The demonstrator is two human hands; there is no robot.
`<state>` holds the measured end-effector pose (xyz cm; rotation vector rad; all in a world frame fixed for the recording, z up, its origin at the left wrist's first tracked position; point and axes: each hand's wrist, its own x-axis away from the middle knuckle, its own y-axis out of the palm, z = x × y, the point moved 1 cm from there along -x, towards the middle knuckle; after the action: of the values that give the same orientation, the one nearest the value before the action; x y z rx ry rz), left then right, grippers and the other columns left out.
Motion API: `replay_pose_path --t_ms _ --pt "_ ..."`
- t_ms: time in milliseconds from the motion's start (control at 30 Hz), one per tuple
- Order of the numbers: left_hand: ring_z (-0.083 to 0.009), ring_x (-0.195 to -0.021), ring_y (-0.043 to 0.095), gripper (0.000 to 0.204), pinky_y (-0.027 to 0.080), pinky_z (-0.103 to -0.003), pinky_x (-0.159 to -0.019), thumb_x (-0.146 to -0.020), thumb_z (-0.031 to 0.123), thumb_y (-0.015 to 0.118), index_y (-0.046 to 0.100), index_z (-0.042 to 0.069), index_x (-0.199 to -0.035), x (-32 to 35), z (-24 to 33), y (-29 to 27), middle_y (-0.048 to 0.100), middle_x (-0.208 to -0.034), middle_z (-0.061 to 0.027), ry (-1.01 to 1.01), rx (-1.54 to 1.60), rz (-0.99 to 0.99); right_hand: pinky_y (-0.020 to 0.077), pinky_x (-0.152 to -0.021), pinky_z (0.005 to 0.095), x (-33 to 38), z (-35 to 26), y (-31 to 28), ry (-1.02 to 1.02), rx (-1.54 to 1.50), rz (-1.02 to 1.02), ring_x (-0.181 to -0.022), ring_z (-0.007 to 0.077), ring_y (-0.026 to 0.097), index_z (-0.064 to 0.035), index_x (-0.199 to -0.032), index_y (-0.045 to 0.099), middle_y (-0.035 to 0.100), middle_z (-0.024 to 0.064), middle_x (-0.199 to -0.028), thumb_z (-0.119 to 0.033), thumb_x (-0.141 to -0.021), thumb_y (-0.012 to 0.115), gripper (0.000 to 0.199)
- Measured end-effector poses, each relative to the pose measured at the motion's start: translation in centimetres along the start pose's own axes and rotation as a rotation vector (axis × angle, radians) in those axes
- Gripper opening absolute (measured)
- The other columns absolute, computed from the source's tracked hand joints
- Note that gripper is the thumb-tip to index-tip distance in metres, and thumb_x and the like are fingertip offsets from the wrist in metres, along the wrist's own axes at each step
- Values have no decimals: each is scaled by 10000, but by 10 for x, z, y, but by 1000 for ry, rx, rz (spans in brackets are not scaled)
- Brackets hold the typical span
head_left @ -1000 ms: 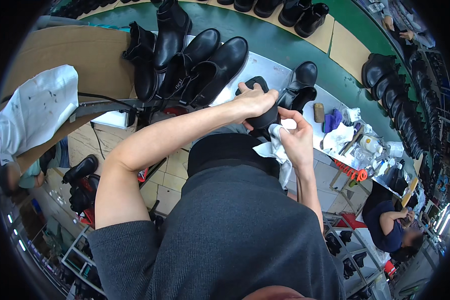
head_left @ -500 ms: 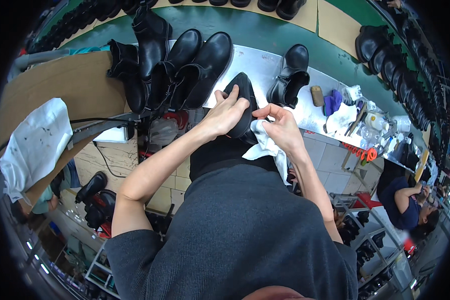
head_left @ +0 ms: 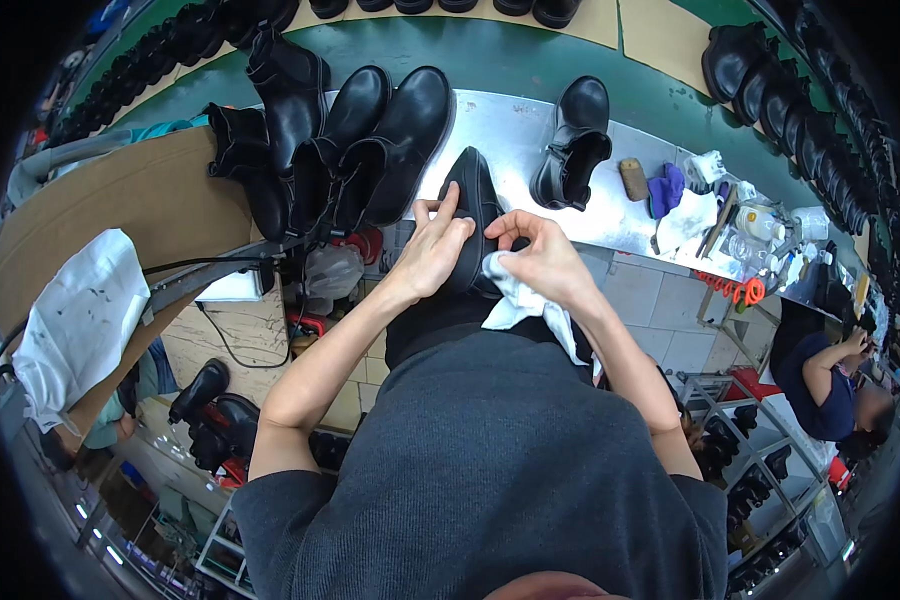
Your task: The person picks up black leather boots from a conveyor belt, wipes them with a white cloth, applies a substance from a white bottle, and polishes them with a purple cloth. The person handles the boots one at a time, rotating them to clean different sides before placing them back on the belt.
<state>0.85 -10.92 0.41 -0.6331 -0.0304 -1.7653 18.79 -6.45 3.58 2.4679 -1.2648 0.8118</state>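
Head cam, L hand (head_left: 432, 248): fingers gripping boot (head_left: 477, 205), index straight along it.
R hand (head_left: 548, 260): thumb + fingertips pinch rag (head_left: 515, 306) by boot's R side.
Boot: btwn my hands, at bench (head_left: 510, 128) nr edge, narrow end away; can't tell if it's resting.
Risk: boot might twist if I rub hard w/ L grip light; bare fingertips cd smudge it; rag's loose end cd get caught under.

head-worn fisheye | faces down | close above shirt (head_left: 515, 430) | fingers (head_left: 449, 203) near centre | bench (head_left: 505, 125) beyond
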Motion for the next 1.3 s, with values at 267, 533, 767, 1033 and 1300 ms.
replay_pose_path --t_ms 267,533,767,1033,1300 --pt "-375 -1303 210 521 242 -418 -1092 -909 343 366 491 -52 -1224 0 -1 3 204 -1487 -305 -15 -10 -25 432 -658 204 -34 17 -7 85 -92 49 -712 60 555 4 -868 656 645 10 -780 -28 -792 560 127" --pt "-408 -1279 219 405 243 -433 -1083 -938 296 354 532 -32 -1096 4 -1 5 184 -1483 -325 -21 51 4 413 -542 189 18 12 8 -144 68 60 -593 61 518 -9 -1123 544 510 40 -913 -7 -639 685 504" --pt "-405 -1221 275 343 255 -423 -1061 -943 249 370 551 -35 -1008 5 -2 4 204 -1462 -352 25 85 46 468 -614 233 -32 22 -11 57 -209 -90 -670 88 578 4 -922 655 648 67 -854 -33 -746 590 191" --pt "-363 -1182 338 438 327 -400 -1002 -912 225 439 505 -90 -1209 -21 17 -2 364 -1378 -345 205 27 262 483 -574 221 1 -24 -17 -288 204 178 -765 108 614 39 -1118 625 574 105 -1064 28 -686 592 434" --pt "-290 -1126 360 616 354 -328 -960 -905 293 428 374 -150 -1330 -44 50 -12 439 -1259 -272 128 241 358 495 -719 309 21 -51 -8 -524 360 402 -881 252 616 40 -1145 613 581 131 -1106 -69 -620 659 538"
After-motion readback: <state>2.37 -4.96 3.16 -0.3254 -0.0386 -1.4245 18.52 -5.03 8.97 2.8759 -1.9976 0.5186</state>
